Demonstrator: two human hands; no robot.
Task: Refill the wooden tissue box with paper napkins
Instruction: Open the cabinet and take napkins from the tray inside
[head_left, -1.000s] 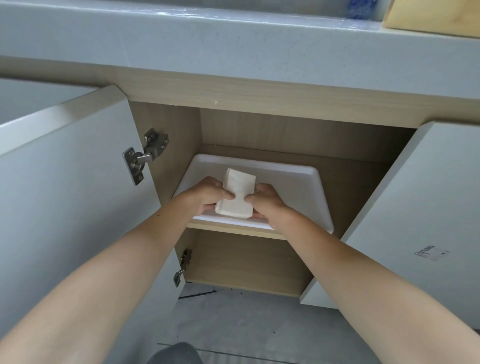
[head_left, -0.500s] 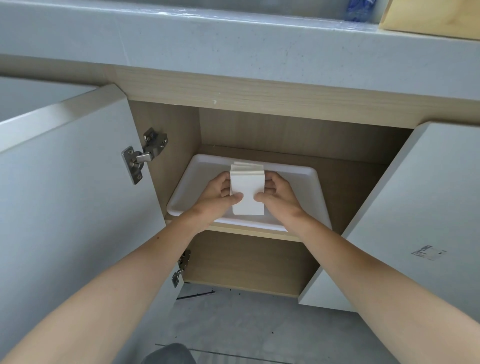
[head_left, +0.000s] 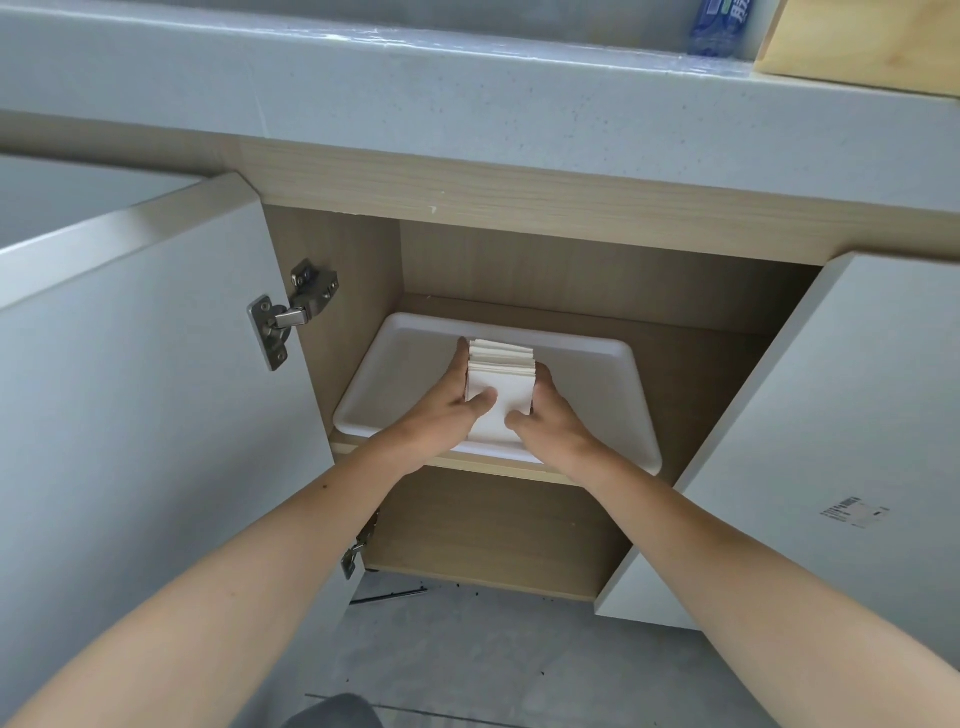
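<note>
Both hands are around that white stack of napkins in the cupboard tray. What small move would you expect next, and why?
Probably a lift straight up and back out of the cupboard. The left hand and right hand clasp the stack of napkins from both sides, and it stands in the white tray on the shelf. The wooden box sits up on the countertop, so the stack must leave the cupboard first.

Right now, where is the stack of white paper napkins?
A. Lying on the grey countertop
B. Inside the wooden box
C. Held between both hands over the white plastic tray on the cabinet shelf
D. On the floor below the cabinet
C: the left hand and right hand press on either side of the stack of white paper napkins, just above the white plastic tray on the open cabinet's shelf.
</note>
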